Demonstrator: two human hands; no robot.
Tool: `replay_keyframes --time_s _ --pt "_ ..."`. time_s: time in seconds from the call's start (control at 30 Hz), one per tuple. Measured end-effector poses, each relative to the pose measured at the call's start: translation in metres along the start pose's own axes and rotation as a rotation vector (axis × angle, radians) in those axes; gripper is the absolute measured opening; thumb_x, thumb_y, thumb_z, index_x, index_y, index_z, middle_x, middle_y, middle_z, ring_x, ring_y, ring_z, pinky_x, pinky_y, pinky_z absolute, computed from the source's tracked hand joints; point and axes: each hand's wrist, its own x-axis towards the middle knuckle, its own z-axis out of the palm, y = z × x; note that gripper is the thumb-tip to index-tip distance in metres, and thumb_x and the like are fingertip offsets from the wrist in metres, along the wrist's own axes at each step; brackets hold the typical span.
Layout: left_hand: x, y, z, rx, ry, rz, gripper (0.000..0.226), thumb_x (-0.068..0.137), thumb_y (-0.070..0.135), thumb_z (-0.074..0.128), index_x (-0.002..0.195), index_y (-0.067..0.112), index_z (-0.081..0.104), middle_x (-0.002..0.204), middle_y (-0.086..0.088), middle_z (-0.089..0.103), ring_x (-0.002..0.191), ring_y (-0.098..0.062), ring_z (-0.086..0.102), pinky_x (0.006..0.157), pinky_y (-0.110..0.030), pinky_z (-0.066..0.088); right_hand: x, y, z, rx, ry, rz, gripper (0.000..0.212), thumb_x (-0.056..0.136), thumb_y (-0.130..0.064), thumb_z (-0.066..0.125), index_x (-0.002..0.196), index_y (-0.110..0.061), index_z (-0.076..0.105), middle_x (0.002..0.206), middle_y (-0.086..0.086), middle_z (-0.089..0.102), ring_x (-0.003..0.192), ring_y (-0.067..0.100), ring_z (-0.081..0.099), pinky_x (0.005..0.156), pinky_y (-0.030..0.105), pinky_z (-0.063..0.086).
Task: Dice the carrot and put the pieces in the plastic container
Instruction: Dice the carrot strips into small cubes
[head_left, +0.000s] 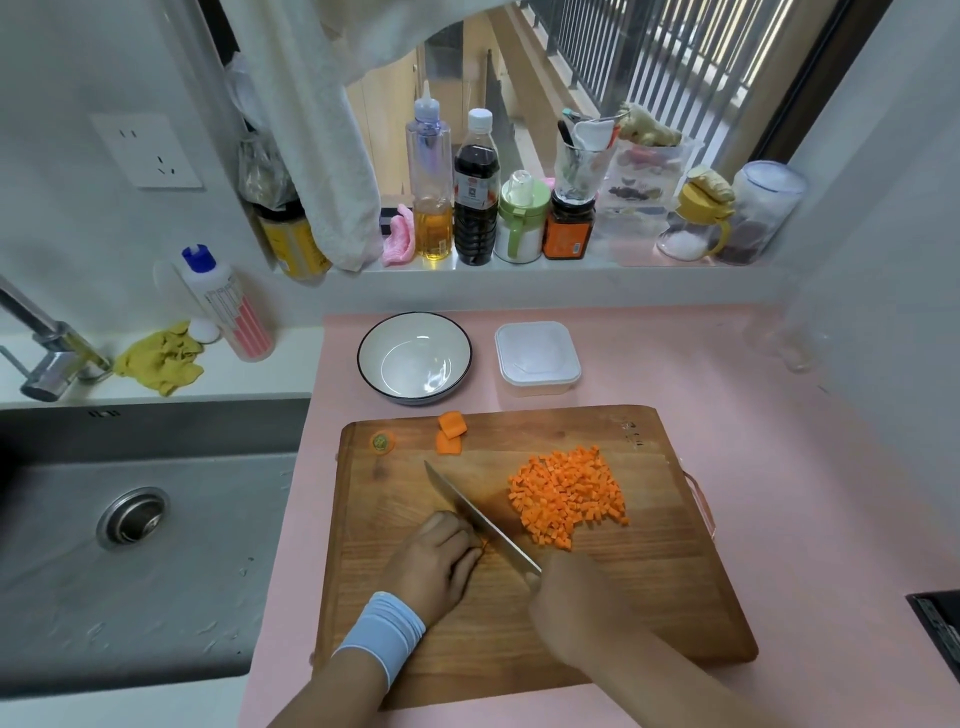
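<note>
Left hand (436, 558) covers most carrot (484, 543), right hand (571, 597) hides knife (478, 512) handle.

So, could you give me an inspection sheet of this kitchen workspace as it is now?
Surface: pink counter with a wooden cutting board on it.
Job's things: diced carrot heaped on the board; two carrot chunks at its far edge; plastic container beyond, no orange showing; knife.
Clutter: bowl beside the container, bottles on the sill, yellow cloth by the sink.
Grips: left hand holds a mostly hidden carrot piece; right hand grips the knife handle.
Cables: nothing seen.
Surroundings: sink to the left, window behind, wall socket.
</note>
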Motion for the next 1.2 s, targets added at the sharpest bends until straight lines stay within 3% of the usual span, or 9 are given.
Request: replay_keyframes --time_s 0.1,0.23,0.4,0.57,0.83,1.2 --pt "0.001 0.001 -0.001 0.003 0.007 0.002 0.005 0.092 0.015 0.067 0.09 0.012 0.071 0.095 0.002 0.062 0.092 -0.015 0.058 0.084 -0.024 0.05 0.007 -0.003 -0.002 0.018 -0.041 -0.013 0.021 0.097 -0.024 0.05 0.099 -0.015 0.069 0.097 0.005 0.07 0.089 0.024 0.067 0.064 0.029 0.044" --pt "0.0 0.003 0.0 0.037 0.016 0.017 0.006 0.091 0.014 0.067 0.088 0.01 0.071 0.093 0.0 0.062 0.089 -0.017 0.057 0.081 -0.027 0.051 0.01 -0.004 -0.003 0.041 -0.057 -0.015 0.019 0.096 -0.018 0.051 0.097 -0.012 0.069 0.093 0.007 0.069 0.085 0.025 0.066 0.051 0.027 0.036" --pt "-0.001 0.005 -0.001 0.06 0.031 -0.012 0.01 0.093 0.019 0.066 0.086 0.012 0.068 0.088 0.0 0.06 0.086 -0.019 0.056 0.076 -0.03 0.051 0.005 -0.008 -0.001 0.0 -0.002 -0.012 0.023 0.097 -0.026 0.051 0.101 -0.013 0.07 0.104 0.009 0.071 0.098 0.03 0.067 0.067 0.027 0.04" --pt "0.001 0.006 -0.003 0.055 0.038 -0.009 0.009 0.091 0.018 0.068 0.083 0.012 0.067 0.085 0.0 0.058 0.083 -0.017 0.054 0.075 -0.026 0.049 0.0 -0.009 0.001 -0.042 0.02 -0.051 0.024 0.098 -0.025 0.048 0.099 -0.015 0.07 0.099 0.007 0.072 0.092 0.028 0.068 0.068 0.031 0.046" --pt "-0.003 0.003 0.0 0.056 0.038 -0.019 0.013 0.093 0.02 0.066 0.086 0.012 0.072 0.09 0.0 0.063 0.089 -0.016 0.058 0.083 -0.025 0.05 -0.015 -0.008 0.004 -0.086 0.095 -0.107 0.021 0.1 -0.029 0.047 0.104 -0.021 0.066 0.104 0.001 0.068 0.098 0.025 0.066 0.079 0.032 0.05" --pt "-0.002 0.006 -0.003 0.014 0.051 -0.035 0.005 0.089 0.018 0.071 0.089 0.013 0.073 0.09 0.003 0.063 0.089 -0.012 0.058 0.082 -0.021 0.051 -0.001 -0.002 0.004 -0.046 0.019 -0.019 0.021 0.098 -0.027 0.05 0.099 -0.016 0.068 0.102 0.006 0.071 0.096 0.025 0.068 0.066 0.027 0.039"
